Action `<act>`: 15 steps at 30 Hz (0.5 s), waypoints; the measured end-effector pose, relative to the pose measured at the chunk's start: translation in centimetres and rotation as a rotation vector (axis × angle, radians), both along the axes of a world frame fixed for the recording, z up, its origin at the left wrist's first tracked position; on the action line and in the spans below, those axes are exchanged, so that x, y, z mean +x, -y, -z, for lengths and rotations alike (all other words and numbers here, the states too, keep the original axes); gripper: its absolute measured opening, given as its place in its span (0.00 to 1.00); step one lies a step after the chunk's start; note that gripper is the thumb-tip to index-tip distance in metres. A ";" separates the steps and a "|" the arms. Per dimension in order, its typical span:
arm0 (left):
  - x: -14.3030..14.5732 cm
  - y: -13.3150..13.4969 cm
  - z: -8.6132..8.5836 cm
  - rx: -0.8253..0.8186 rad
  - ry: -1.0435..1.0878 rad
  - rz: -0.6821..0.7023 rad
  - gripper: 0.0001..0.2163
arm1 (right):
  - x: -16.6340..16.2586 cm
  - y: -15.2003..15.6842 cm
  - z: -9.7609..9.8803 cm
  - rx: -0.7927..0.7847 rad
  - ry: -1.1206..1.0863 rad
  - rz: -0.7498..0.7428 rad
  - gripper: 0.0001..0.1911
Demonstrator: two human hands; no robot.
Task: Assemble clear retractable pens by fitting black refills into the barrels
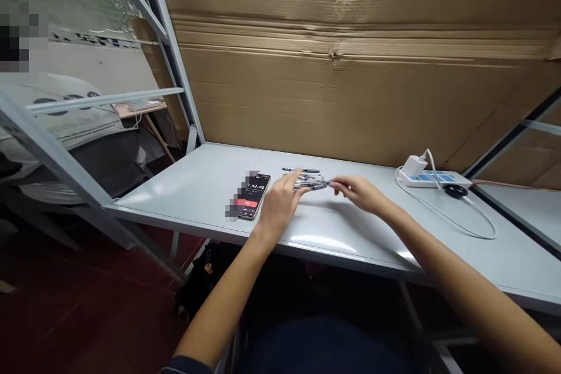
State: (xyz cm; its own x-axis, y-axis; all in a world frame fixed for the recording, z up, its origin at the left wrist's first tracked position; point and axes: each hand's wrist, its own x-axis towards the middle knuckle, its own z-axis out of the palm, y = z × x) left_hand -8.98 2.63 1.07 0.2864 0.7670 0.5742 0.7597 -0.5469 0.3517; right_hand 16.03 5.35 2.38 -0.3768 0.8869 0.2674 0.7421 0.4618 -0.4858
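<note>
Your right hand (pixel 356 194) pinches the end of a bundle of pens (pixel 310 182) between your hands. Your left hand (pixel 280 203) lies against the bundle, its grip unclear. A single pen (pixel 301 170) lies just beyond, and a phone (pixel 254 196) showing a timer sits left of your left hand.

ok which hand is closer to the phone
Left. The left hand sits just right of the phone; the right hand is farther right, beyond the pens between them.
</note>
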 end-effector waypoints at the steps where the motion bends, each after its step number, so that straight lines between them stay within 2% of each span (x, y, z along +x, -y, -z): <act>1: -0.1 -0.2 0.0 -0.008 -0.024 -0.059 0.19 | -0.1 -1.8 -0.5 0.013 -0.008 0.014 0.16; 4: -0.6 -0.5 0.4 -0.049 -0.137 -0.158 0.17 | -0.7 -7.2 -1.1 0.029 -0.020 0.064 0.14; 6: -1.0 -0.8 0.9 -0.067 -0.184 -0.152 0.09 | -1.5 -10.1 -0.9 0.022 -0.014 0.065 0.12; 8: -1.3 -1.1 1.2 -0.076 -0.222 -0.155 0.09 | -2.4 -12.1 -0.2 0.010 -0.005 0.050 0.13; 12: -1.6 -1.4 1.4 -0.087 -0.259 -0.172 0.12 | -3.7 -13.9 1.5 -0.033 0.006 -0.006 0.14; 15: -1.4 -1.4 1.4 -0.091 -0.259 -0.152 0.10 | -4.1 -14.2 2.2 -0.064 0.004 -0.045 0.14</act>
